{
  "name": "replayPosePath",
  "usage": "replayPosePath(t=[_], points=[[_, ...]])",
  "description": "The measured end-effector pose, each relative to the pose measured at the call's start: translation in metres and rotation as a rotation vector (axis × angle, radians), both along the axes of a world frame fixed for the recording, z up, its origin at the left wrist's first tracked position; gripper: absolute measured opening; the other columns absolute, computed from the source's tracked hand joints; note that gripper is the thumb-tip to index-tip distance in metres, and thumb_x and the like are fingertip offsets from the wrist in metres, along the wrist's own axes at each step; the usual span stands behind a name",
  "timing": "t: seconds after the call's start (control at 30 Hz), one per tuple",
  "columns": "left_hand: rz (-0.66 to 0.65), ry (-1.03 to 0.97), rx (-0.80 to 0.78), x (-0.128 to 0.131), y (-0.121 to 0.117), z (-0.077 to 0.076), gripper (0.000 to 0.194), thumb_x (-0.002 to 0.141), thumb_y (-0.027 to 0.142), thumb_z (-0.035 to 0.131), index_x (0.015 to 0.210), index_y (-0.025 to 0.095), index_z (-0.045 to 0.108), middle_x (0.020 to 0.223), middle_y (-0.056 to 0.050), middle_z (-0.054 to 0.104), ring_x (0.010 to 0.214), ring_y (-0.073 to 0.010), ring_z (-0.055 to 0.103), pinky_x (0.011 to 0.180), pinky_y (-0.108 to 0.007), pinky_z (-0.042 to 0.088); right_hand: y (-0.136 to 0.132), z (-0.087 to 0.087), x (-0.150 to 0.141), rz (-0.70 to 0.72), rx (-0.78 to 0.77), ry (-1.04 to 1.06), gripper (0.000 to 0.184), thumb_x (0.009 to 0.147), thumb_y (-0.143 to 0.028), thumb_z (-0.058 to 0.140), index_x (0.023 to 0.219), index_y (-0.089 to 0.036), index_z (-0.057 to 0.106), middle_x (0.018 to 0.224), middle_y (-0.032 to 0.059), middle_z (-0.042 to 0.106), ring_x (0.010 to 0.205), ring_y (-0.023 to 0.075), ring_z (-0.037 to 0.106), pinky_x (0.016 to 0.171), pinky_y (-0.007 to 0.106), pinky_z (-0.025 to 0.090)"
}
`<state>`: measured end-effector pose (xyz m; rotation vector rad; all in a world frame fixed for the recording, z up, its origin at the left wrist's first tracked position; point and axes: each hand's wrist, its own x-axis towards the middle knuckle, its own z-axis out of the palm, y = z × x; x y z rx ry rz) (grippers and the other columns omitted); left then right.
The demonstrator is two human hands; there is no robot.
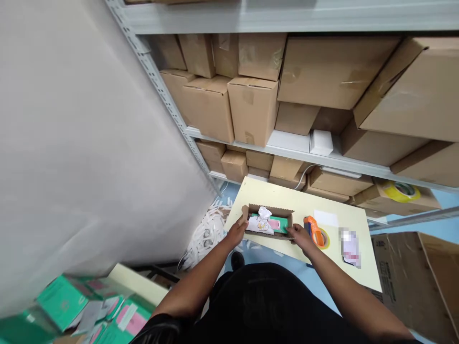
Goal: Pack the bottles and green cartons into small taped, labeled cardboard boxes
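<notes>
An open cardboard box (269, 210) sits at the near edge of the cream table (263, 188), between my two hands. Inside lie a green and pink package (282, 224), a white printed paper or bag (258, 224) and a crumpled white piece (264, 213). My left hand (237, 231) grips the box's left end by a raised flap. At the opposite end, my right hand (299, 237) pinches the near right corner. An orange tape dispenser (312, 230) with a clear yellowish roll lies just right of my right hand.
On the table's right are a white sheet (325, 218) and a blurred-out phone-like item (350, 247). Shelves (287, 149) full of cardboard boxes stand behind. Green packages (62, 302) are piled lower left, white scraps (208, 234) lie on the floor, and a large carton (405, 277) stands right.
</notes>
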<state>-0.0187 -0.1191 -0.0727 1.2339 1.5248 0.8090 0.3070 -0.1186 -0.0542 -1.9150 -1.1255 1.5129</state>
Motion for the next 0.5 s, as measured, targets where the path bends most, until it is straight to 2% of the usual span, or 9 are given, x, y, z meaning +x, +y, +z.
replayPosePath(t=[0.1,0.23,0.3,0.37,0.43,0.5], points=[[-0.077,-0.009,-0.073,-0.004,0.025,-0.003,0.080,0.095,0.065,0.055,0.157,0.015,0.048,0.163,-0.014,0.046,0.155,-0.0328,0.037,0.130,-0.046,0.025,0.007,0.000,-0.005,-0.100,-0.034,-0.010,0.031,0.076,-0.051,0.071,0.082,-0.024,0.057,0.080,0.0021,0.063,0.079,0.0198,0.063,0.064,0.030,0.056],[-0.216,-0.023,-0.096,-0.006,0.054,-0.006,0.078,0.098,0.064,0.051,0.158,0.014,0.046,0.160,-0.015,0.049,0.152,-0.0327,0.043,0.128,-0.045,0.030,0.010,0.004,-0.011,-0.259,-0.044,-0.083,0.029,0.075,-0.049,0.071,0.086,-0.023,0.061,0.084,0.0044,0.066,0.084,0.0214,0.065,0.065,0.031,0.057],[-0.247,-0.008,-0.128,-0.005,0.066,-0.010,0.079,0.098,0.063,0.051,0.158,0.013,0.045,0.160,-0.017,0.050,0.150,-0.0336,0.044,0.127,-0.046,0.031,0.007,0.008,-0.013,-0.360,-0.025,-0.116,0.033,0.075,-0.046,0.072,0.097,-0.023,0.065,0.095,0.0072,0.070,0.089,0.0232,0.067,0.066,0.032,0.058],[-0.247,0.014,-0.171,-0.003,0.076,-0.012,0.080,0.097,0.063,0.053,0.158,0.012,0.045,0.160,-0.018,0.050,0.149,-0.0349,0.045,0.126,-0.047,0.033,0.003,0.011,-0.013,-0.444,-0.007,-0.127,0.046,0.074,-0.044,0.073,0.114,-0.023,0.065,0.108,0.0092,0.072,0.094,0.0250,0.070,0.068,0.033,0.060],[-0.250,0.012,-0.182,-0.002,0.083,-0.013,0.079,0.096,0.063,0.054,0.157,0.013,0.045,0.159,-0.018,0.051,0.148,-0.0353,0.047,0.124,-0.047,0.035,-0.001,0.014,-0.013,-0.464,-0.004,-0.130,0.059,0.074,-0.043,0.072,0.128,-0.022,0.062,0.112,0.0100,0.072,0.094,0.0255,0.071,0.071,0.034,0.061],[-0.276,-0.018,-0.142,-0.004,0.086,-0.012,0.075,0.096,0.060,0.056,0.155,0.015,0.048,0.157,-0.016,0.054,0.146,-0.0346,0.049,0.122,-0.046,0.037,-0.004,0.013,-0.012,-0.430,-0.010,-0.141,0.063,0.076,-0.044,0.070,0.134,-0.021,0.059,0.109,0.0096,0.072,0.092,0.0251,0.072,0.074,0.035,0.061]])
